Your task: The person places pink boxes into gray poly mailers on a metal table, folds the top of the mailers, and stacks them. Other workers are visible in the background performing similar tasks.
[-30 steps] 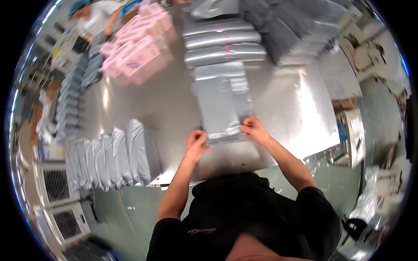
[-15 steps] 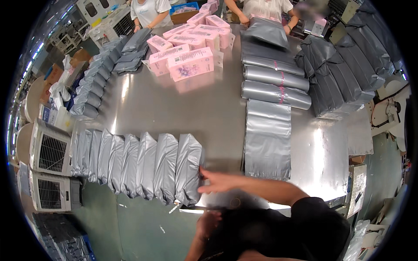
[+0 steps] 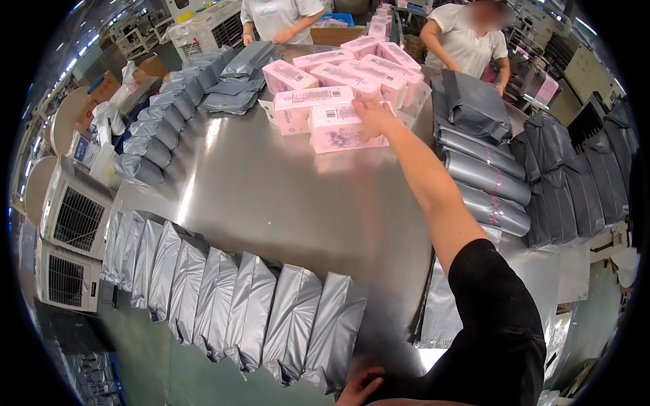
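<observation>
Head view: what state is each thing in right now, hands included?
Right hand: on the front pink pack, grip unclear.
Left hand: at the lower picture edge, grip unclear.
Front pink pack: unbagged, on the metal table.
Near-row gray parcels: filled, standing side by side.
Gray bag bundles: rolled or folded, lying down.
Right-side flat gray bags: lying flat, partly hidden.

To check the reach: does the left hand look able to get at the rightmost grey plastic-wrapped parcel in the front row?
Probably yes: the left hand is close to the near end of that grey parcel, and nothing visible stands between them.
</observation>
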Motion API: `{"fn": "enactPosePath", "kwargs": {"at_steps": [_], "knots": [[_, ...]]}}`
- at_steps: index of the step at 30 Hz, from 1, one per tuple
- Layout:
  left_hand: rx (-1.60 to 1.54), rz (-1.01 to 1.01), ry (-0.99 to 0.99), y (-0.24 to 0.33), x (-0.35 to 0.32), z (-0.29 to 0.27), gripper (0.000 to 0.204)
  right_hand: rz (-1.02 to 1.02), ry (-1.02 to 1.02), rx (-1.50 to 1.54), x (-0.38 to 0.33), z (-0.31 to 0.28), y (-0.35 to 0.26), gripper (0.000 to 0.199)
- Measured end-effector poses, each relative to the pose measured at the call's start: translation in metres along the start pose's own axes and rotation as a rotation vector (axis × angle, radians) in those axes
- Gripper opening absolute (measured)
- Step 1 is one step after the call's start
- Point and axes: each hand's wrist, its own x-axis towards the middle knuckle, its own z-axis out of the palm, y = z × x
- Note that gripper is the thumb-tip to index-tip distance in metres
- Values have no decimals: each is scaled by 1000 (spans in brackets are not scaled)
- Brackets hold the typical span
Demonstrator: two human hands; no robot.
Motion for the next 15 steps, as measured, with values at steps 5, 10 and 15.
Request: {"fn": "enactPosePath", "kwargs": {"at_steps": [5, 10, 15], "knots": [[281, -17, -190, 43, 14, 0, 36, -56, -67, 106, -64, -20, -8, 96], [-386, -20, -157, 86, 70, 33, 61, -228, -82, 323, -282, -121, -2, 79], [-790, -70, -512, 128, 90, 87, 96, -264, 311, 275, -542, -127, 8, 62]]}}
